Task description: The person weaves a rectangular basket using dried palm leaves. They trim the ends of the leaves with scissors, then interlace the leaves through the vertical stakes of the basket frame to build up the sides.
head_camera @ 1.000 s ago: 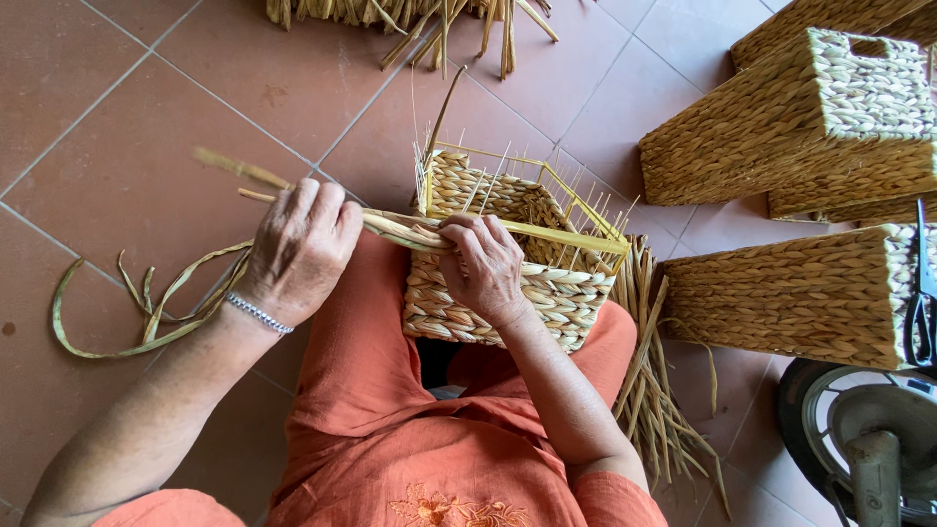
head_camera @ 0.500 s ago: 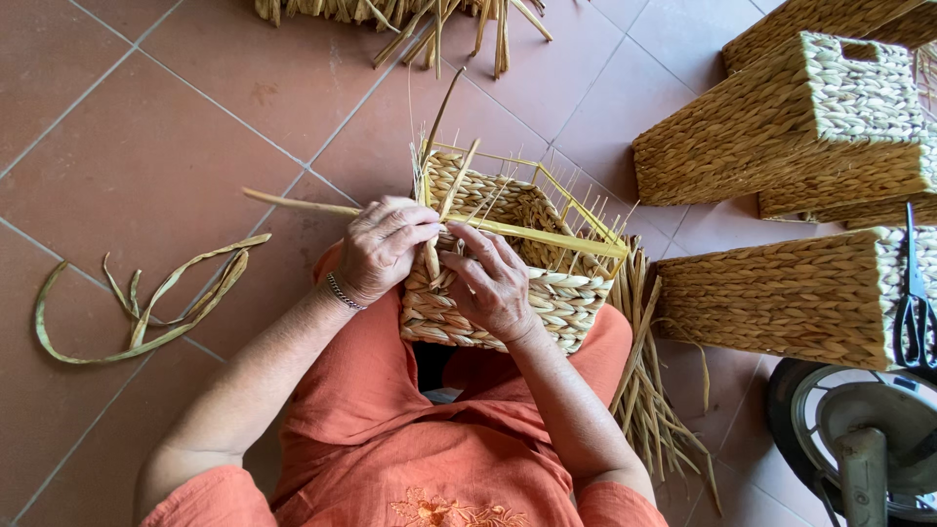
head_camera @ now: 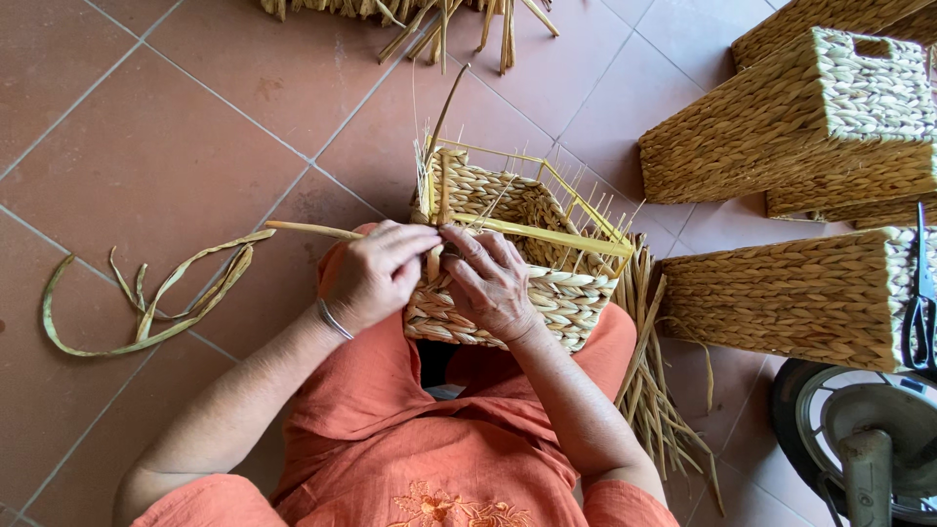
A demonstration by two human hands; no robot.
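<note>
A basket-weaving work floor: terracotta tiles (head_camera: 146, 146), finished woven baskets (head_camera: 791, 127) (stacked at right), loose reeds (head_camera: 664, 390).

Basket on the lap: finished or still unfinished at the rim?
Unfinished. The basket shows a bare yellow frame and loose upright strands at its rim; both hands work a strand there.

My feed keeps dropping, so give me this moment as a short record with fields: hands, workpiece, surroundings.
left hand: fingers pinch a long reed strand at the basket's near rim
right hand: rests on the same rim, fingers meeting the left hand's
workpiece: half-woven basket on the lap, yellow wire frame bare on top
floor, left: loose curled strips
floor, right: finished baskets, scissors
far edge: reed bundle
</note>
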